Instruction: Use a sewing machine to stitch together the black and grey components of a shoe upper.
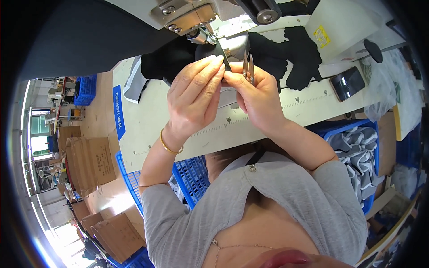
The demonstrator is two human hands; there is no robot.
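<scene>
Black fabric (225,57) sits up under the needle area of the sewing machine (192,20), its near edge running down into the fingertips; from my remote feed I log it as the worked piece. Left hand (194,96): thumb and fingers together, pinching that edge, gold bracelet (170,146) on the wrist. Right hand (259,96): closed round metal snips (245,63), blades poking up past the fingers and slightly apart, thumb tip right by the same fabric edge; I cannot tell how firmly it grips the cloth. Both hands are close together, above the pale bench (145,116), which has a ruler scale along its near side. More black cloth (167,58) lies left of the machine head; black cut pieces (304,58) lie right of it. I also get a dark phone-like device (347,84) on the bench's right, clear plastic bags (391,85) beyond, a blue crate (375,172) at lower right full of grey-and-white pieces (355,147), another blue basket (193,178) below the bench, and cardboard boxes (89,165) on the floor at left.
</scene>
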